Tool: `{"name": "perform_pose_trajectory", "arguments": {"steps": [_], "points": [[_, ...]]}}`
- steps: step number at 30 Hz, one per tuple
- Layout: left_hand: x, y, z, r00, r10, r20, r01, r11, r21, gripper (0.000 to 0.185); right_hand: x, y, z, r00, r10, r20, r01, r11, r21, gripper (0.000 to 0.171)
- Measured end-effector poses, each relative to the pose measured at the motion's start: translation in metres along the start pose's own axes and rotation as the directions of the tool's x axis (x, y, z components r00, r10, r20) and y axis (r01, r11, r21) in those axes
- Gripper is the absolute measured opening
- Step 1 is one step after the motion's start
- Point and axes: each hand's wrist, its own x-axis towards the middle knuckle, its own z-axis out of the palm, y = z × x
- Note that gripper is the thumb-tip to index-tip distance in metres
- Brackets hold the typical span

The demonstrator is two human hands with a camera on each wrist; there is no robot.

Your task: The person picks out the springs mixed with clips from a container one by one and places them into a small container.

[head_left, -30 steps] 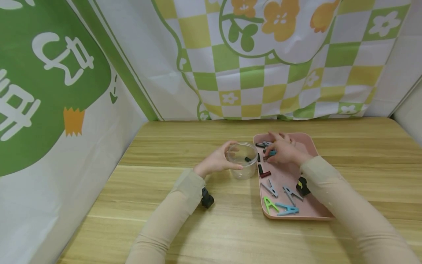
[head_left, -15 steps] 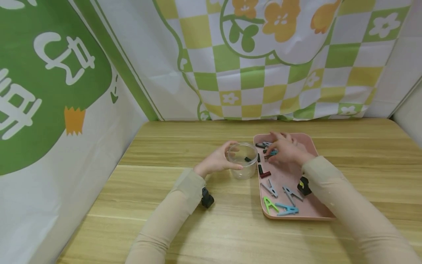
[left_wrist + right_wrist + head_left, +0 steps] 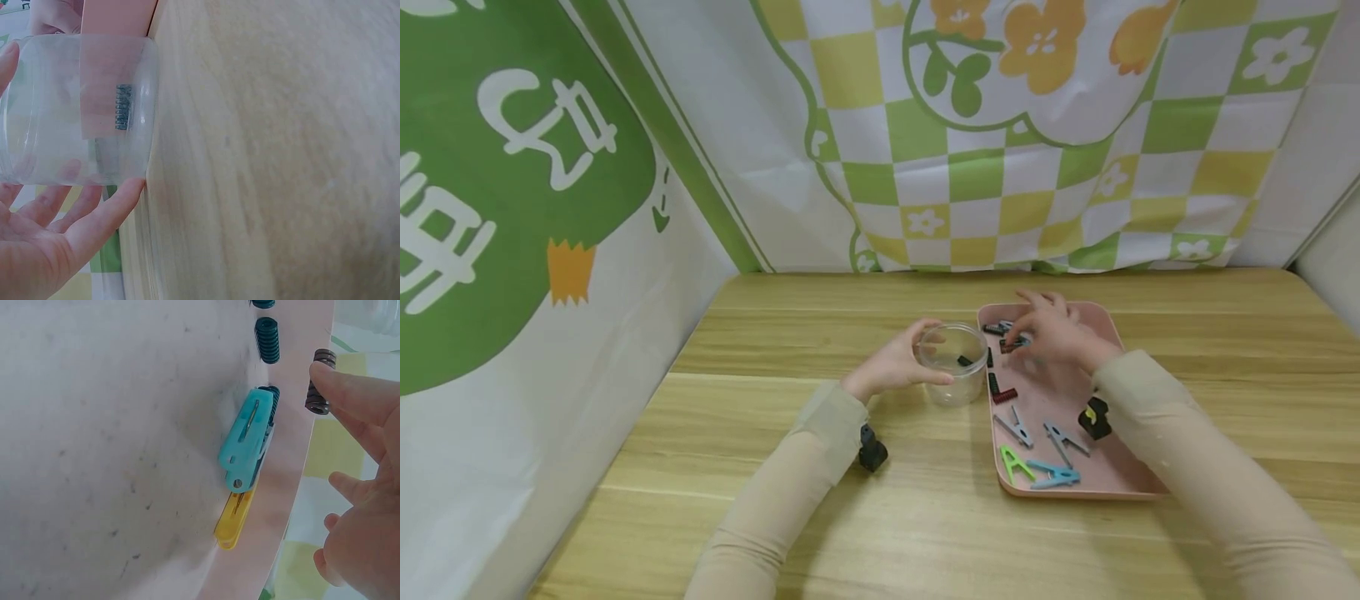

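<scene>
My left hand (image 3: 895, 365) grips a clear plastic jar (image 3: 953, 393), its thumb and fingers around the wall. The jar stands on the table against the pink tray (image 3: 1045, 400). One dark coil spring (image 3: 124, 107) lies at its bottom. My right hand (image 3: 1051, 329) is over the tray's far left part. In the right wrist view its thumb and a finger pinch a dark brown spring (image 3: 320, 394), held up off the tray floor. Below that hand lie a teal clothespin (image 3: 247, 440), a yellow clothespin (image 3: 234, 519) and several dark green springs (image 3: 267, 340).
Grey clothespins (image 3: 1013, 429), a green clothespin (image 3: 1015, 464) and a light blue one (image 3: 1055, 475) lie in the tray's near part. A dark red spring (image 3: 1004, 396) sits by its left wall. A checkered cloth (image 3: 985, 175) hangs behind the table (image 3: 775, 333).
My right hand has risen slightly and shifted a little right, lifting the brown spring. The left hand and jar have stayed in place.
</scene>
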Motion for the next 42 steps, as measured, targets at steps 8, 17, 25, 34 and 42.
{"name": "perform_pose_trajectory", "arguments": {"steps": [8, 17, 25, 34, 42], "points": [[0.001, 0.0, 0.0, 1.0, 0.003, 0.001, -0.003, 1.0, 0.005, 0.085, -0.006, -0.001, -0.005, 1.0, -0.003, -0.015, 0.003, 1.0, -0.009, 0.008], [0.001, -0.001, 0.0, 1.0, 0.009, 0.0, -0.009, 1.0, 0.0, 0.084, -0.012, -0.007, -0.012, 1.0, -0.005, -0.017, 0.005, 1.0, 0.004, 0.006], [0.0, -0.001, 0.0, 1.0, 0.008, -0.002, -0.008, 1.0, -0.002, 0.084, -0.017, -0.007, -0.016, 0.998, -0.049, -0.038, 0.05, 0.998, 0.037, 0.007], [0.0, -0.002, 0.001, 1.0, 0.003, -0.005, -0.003, 1.0, -0.006, 0.083, -0.019, -0.016, -0.018, 0.998, -0.057, -0.03, 0.058, 0.998, 0.024, 0.01], [-0.001, 0.0, 0.0, 1.0, 0.004, -0.007, -0.004, 1.0, 0.004, 0.083, -0.019, -0.018, -0.022, 0.998, -0.053, -0.034, 0.054, 0.999, 0.01, 0.009]]}}
